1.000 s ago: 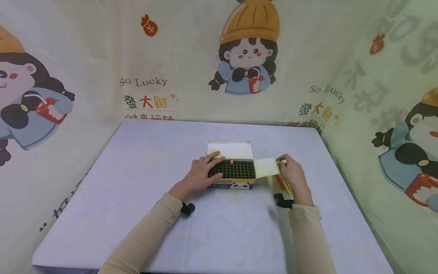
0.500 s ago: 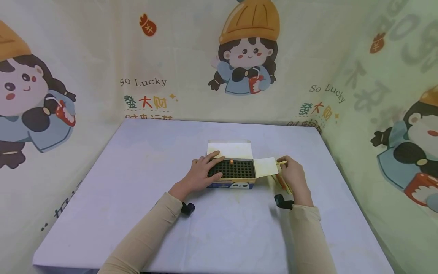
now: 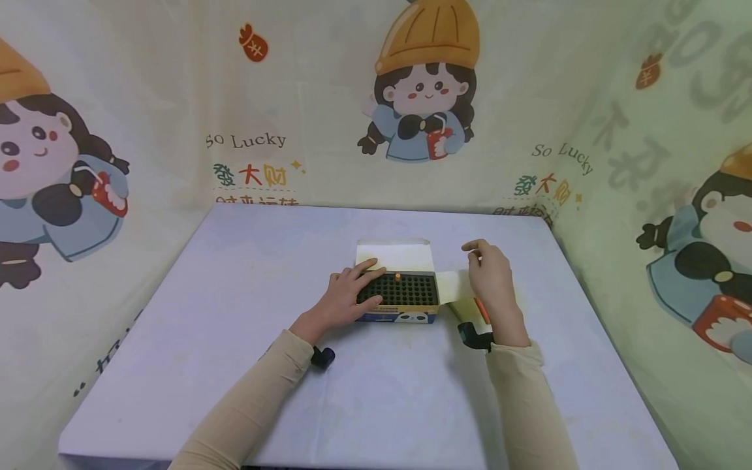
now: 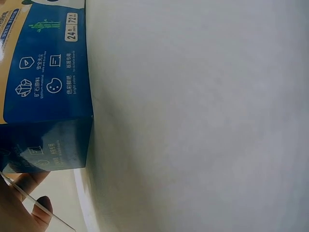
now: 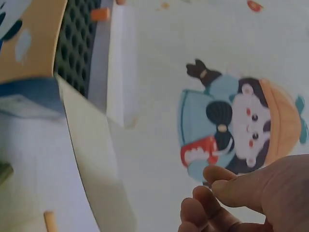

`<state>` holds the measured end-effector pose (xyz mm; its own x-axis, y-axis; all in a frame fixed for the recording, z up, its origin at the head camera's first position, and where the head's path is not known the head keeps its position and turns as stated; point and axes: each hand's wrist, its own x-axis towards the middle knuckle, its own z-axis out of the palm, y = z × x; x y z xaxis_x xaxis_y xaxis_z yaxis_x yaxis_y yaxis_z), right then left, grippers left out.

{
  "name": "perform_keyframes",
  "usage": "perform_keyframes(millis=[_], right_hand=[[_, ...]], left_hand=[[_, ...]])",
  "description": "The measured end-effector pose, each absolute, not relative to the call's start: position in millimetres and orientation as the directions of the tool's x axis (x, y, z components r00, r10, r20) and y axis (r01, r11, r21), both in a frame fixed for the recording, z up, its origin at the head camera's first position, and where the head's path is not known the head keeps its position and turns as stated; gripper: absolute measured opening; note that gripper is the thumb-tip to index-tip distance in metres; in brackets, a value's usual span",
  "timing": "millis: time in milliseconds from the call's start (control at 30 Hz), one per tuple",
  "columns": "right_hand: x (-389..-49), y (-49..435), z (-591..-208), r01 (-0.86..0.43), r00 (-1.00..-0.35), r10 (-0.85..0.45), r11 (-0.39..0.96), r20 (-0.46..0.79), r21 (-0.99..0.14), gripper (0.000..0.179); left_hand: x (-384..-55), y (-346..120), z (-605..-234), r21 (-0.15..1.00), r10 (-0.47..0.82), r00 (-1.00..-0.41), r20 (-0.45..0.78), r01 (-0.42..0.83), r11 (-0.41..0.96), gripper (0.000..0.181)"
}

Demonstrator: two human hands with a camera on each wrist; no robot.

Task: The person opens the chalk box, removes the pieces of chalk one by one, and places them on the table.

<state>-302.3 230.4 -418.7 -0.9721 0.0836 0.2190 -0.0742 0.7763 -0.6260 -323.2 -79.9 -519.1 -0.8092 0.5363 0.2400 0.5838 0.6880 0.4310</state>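
Observation:
An open chalk box point(image 3: 395, 318) with a panda print stands mid-table, its black holed tray point(image 3: 414, 292) facing up. One orange chalk stick point(image 3: 397, 277) stands in the tray's back row. My left hand point(image 3: 346, 294) rests across the box's left end, fingers spread and fairly straight, thumb near the front edge. To the right of the box and above its side flap is my right hand point(image 3: 490, 274). In the right wrist view its thumb and fingertips come close together; whether chalk is between them cannot be made out. An orange chalk stick point(image 3: 482, 311) lies beneath it.
The white back flap point(image 3: 393, 256) stands raised behind the tray, and the pale right flap point(image 3: 454, 286) sticks out sideways. In the right wrist view, a dull olive object point(image 5: 5, 171) lies at the left edge. A printed cloth backdrop point(image 3: 329, 98) surrounds the white table point(image 3: 264, 248).
My right hand has risen and moved back and slightly left, away from the loose chalk. The yellow chalk stick at its fingertips half a second ago is out of sight. The left hand stays put.

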Motion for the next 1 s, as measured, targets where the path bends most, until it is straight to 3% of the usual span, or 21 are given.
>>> perform_keyframes(millis=[333,700,1000], right_hand=[[-309.1,165.0,-442.5,-0.180,-0.982,-0.124,0.828,0.139,-0.532,0.026],[-308.1,136.5,-467.2,-0.238,-0.970,-0.169,0.812,0.176,-0.533,0.015],[-308.2,125.4,-469.7,-0.275,-0.959,-0.218,0.868,0.179,-0.413,0.018]], left_hand=[[-323.9,-81.8,-520.7,0.421,0.538,-0.811,0.227,0.580,0.697,0.063],[-324.9,-80.1,-518.3,0.429,0.529,-0.823,0.206,0.562,0.708,0.063],[-324.2,-80.9,-519.0,0.424,0.538,-0.815,0.215,0.575,0.700,0.063]])
